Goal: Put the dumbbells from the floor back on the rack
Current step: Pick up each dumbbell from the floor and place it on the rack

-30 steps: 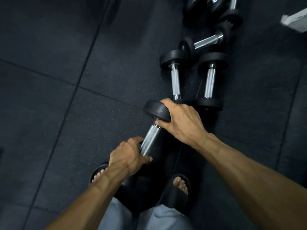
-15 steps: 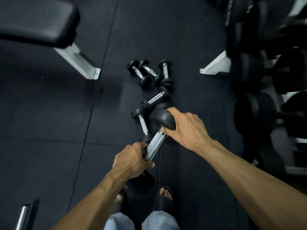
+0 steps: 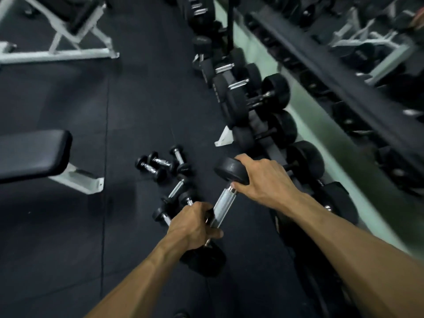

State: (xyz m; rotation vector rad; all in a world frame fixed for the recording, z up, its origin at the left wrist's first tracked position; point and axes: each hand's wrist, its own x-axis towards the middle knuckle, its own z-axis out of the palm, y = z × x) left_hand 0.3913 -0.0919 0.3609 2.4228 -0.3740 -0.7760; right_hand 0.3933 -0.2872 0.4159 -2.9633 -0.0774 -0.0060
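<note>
Here, a dumbbell [image 3: 223, 204] is gripped at its knurled handle by the left hand [image 3: 191, 227]. Its upper head is clasped by the right hand's [image 3: 263, 177] curled fingers, the rack [image 3: 263, 115] beyond them.

Both forearms are bare from the bottom edge of the view up to the wrists, sinewy with raised tendons, and neither the left hand [image 3: 191, 223] nor the right hand [image 3: 263, 180] shows any sleeve, glove or watch.

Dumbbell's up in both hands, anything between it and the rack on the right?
Nothing visible. The dumbbell, held by the left hand and right hand, hangs beside the rack; the rack's near slots already hold bigger dumbbells.
</note>
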